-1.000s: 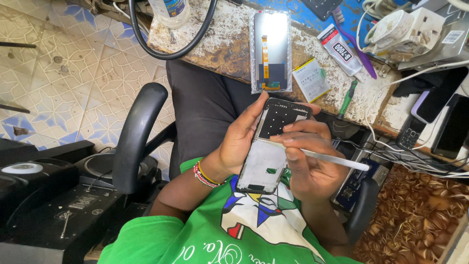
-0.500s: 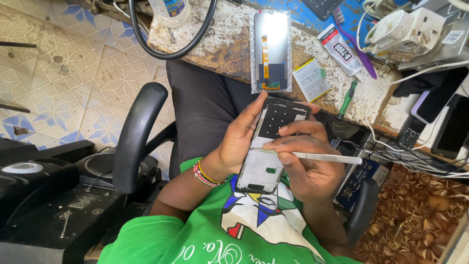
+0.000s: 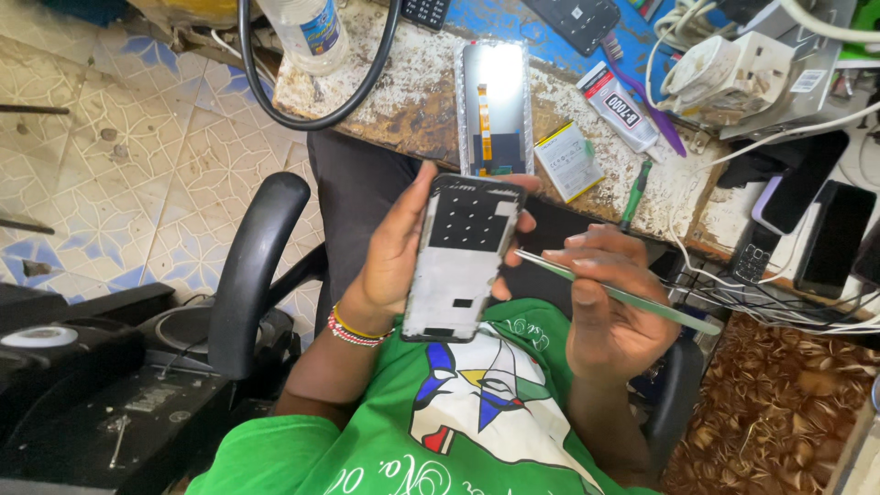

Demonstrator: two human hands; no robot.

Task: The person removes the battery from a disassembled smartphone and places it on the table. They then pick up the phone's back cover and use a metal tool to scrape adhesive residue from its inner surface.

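From my head camera, looking down into my lap: my left hand (image 3: 396, 252) is wrapped around a phone frame (image 3: 461, 258), thumb on its left edge and fingertips curling over the right edge, so the frame stands nearly upright, inner side facing me. My right hand (image 3: 612, 302) is closed in a pen-style pinch on a thin pale-green pry tool (image 3: 616, 293), whose tip meets the frame's right edge just beside my left fingertips.

To do this well, I judge the tool should stay shallow and slide along the edge rather than lever hard, since a frame this thin could bend. My left grip ought to brace directly opposite the tip, with those fingertips kept out of its path in case it slips.

Beyond my hands, on the worn surface (image 3: 412, 110), a detached display panel (image 3: 495, 105) lies face down with its orange flex strip showing. To its right sit a flat battery (image 3: 568, 160), a glue tube (image 3: 621, 108) and a green-handled screwdriver (image 3: 634, 192). A black chair armrest (image 3: 257, 266) curves left of my left wrist.
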